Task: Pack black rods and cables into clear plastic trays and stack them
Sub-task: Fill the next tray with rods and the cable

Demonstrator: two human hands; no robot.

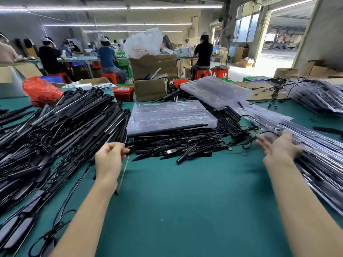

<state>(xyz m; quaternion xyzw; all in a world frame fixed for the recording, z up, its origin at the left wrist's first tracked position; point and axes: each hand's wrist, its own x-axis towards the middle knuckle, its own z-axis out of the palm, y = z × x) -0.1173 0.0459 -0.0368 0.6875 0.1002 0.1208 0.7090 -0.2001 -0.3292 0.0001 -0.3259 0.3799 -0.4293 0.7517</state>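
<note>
1. Right now the left hand (109,160) pinches the near end of a black rod (167,139) in the loose pile mid-table; rod's long axis runs off to the right, away from the grip.
2. Right hand (278,147), blurred, fingers spread & holding nothing, is by the packed tray stack (319,164).
3. Empty clear trays (170,115) sit just behind the pile; left hand's nearer.
4. Rods: thin, matte black, some pointed.

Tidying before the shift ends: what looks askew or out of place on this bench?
The clear tray stack sits tilted, propped on the loose heap of black rods rather than flat on the green table. A second tray stack behind it also lies tilted and skewed.
</note>
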